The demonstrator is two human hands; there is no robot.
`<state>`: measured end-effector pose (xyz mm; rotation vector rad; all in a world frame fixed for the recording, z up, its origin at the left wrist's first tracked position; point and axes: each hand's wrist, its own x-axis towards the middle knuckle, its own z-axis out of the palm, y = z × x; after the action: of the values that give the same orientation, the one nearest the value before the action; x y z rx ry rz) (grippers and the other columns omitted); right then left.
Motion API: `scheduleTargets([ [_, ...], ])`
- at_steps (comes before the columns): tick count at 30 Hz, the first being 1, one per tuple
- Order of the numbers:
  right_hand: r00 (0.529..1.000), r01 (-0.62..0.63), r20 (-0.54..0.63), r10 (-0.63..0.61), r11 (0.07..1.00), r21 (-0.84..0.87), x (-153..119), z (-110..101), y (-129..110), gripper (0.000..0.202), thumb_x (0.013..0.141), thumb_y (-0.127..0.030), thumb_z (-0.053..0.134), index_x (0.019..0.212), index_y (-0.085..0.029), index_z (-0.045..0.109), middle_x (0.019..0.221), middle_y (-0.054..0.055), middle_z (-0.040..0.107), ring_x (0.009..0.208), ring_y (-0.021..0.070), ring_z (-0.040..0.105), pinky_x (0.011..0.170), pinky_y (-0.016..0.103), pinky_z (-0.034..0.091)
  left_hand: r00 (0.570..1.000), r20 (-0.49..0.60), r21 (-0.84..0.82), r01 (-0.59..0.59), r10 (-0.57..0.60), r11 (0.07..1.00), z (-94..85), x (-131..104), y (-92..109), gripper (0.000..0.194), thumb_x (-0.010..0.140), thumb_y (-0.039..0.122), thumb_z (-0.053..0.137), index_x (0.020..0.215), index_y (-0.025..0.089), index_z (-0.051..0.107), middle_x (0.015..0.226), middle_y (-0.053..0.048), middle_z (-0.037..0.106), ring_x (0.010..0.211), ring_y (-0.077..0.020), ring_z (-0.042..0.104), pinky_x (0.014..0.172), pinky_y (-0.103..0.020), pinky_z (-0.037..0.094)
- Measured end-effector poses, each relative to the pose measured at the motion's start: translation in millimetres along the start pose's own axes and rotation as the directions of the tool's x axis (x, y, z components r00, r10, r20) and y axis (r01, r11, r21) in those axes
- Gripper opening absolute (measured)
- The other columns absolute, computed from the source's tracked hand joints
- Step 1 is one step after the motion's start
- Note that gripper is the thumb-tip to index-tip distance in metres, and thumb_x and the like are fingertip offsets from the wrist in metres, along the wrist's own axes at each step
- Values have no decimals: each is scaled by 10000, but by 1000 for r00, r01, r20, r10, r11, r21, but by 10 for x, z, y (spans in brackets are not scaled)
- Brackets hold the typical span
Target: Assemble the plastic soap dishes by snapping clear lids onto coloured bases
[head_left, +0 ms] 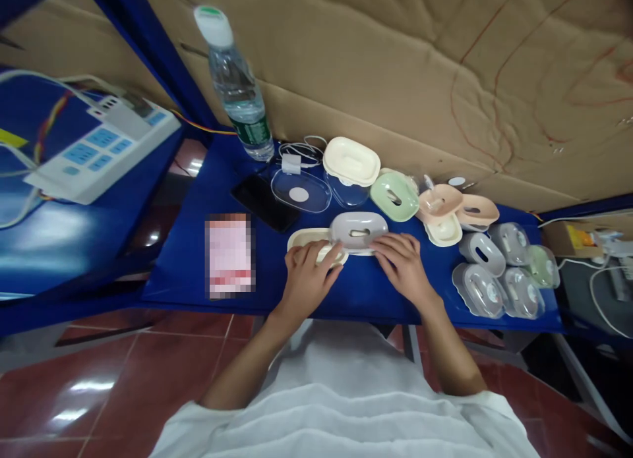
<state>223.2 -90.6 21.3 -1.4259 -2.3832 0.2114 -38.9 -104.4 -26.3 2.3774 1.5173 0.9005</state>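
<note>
A grey oval soap dish with a slot in its middle lies near the table's front, a small pale piece showing in the slot. My right hand grips its right end, fingers bent over the rim. At its left is a cream soap dish, partly covered by my left hand. The left fingers curl over this cream dish, and the index fingertip comes close to the grey dish's left edge. Whether that fingertip touches the grey dish I cannot tell.
Behind are a cream dish, a green dish, peach dishes and a clear lid. Several lidded grey dishes stand right. Left are a phone, a water bottle, a blurred pink packet and a power strip.
</note>
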Motion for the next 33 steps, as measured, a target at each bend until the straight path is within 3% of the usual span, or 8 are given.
scheduleTargets([
  [5, 995, -80, -69, 77, 996, -44, -70, 209, -30, 335, 1088, -371, 608, 1401, -328, 719, 1297, 88, 725, 1291, 290, 627, 1183, 547, 391, 1000, 5, 48, -28, 28, 998, 40, -8, -49, 439, 1073, 329, 644, 1508, 271, 619, 1343, -145, 733, 1227, -331, 673, 1102, -512, 413],
  [11, 983, -127, -145, 115, 989, -74, -124, 386, -102, 401, 1085, -294, 600, 1478, -347, 660, 1236, 95, 698, 1220, 287, 631, 1131, 552, 433, 997, -77, 10, 10, -10, 1000, 66, 2, -35, 398, 1062, 332, 670, 1451, 251, 639, 1319, -141, 753, 1201, -315, 703, 1146, -523, 405],
  [18, 983, -157, -107, 150, 986, -54, -498, 229, 14, 386, 1093, -253, 578, 1453, -363, 660, 1316, 84, 707, 1283, 290, 638, 1178, 609, 383, 994, -105, 79, 12, -4, 997, 61, 30, -46, 327, 1028, 247, 696, 1354, 246, 678, 1339, -149, 738, 1247, -332, 696, 1192, -583, 398],
  [22, 990, -97, -98, 98, 995, 14, -654, 35, 131, 369, 1079, -348, 627, 1446, -361, 663, 1461, 87, 666, 1368, 315, 607, 1161, 597, 435, 989, -47, 55, -139, 141, 989, 22, -12, 91, 430, 1027, 229, 686, 1451, 279, 638, 1489, -158, 662, 1409, -330, 619, 1264, -601, 356],
  [26, 973, -164, -168, 159, 986, -19, -295, -301, 481, 414, 1098, -426, 560, 1490, -332, 652, 1587, 99, 599, 1484, 318, 536, 1223, 553, 420, 942, 157, 22, -304, 297, 952, 52, -32, 265, 504, 1051, 275, 665, 1546, 319, 586, 1638, -176, 534, 1489, -346, 558, 1225, -581, 435],
  [28, 929, -349, -176, 326, 930, -114, 33, -420, 751, 476, 1103, -481, 516, 1532, -305, 625, 1665, 112, 527, 1559, 328, 455, 1278, 561, 346, 936, 208, 34, -299, 286, 954, 84, -23, 301, 509, 1058, 306, 661, 1561, 321, 579, 1676, -189, 485, 1494, -367, 549, 1202, -589, 460],
  [30, 880, -466, -185, 438, 872, -149, 340, -461, 1016, 657, 1063, -548, 561, 1632, -222, 513, 1738, 204, 400, 1611, 416, 353, 1286, 678, 254, 947, 211, 52, -257, 241, 965, 110, -14, 301, 480, 1062, 341, 662, 1538, 316, 603, 1684, -194, 473, 1505, -377, 533, 1219, -615, 438],
  [33, 857, -513, -141, 495, 847, -143, 603, -442, 1262, 753, 1028, -619, 597, 1652, -218, 470, 1643, 226, 529, 1520, 443, 477, 1244, 780, 223, 962, 199, 64, -204, 188, 977, 130, -9, 273, 432, 1068, 374, 658, 1494, 307, 638, 1669, -196, 496, 1520, -375, 518, 1263, -669, 360],
])
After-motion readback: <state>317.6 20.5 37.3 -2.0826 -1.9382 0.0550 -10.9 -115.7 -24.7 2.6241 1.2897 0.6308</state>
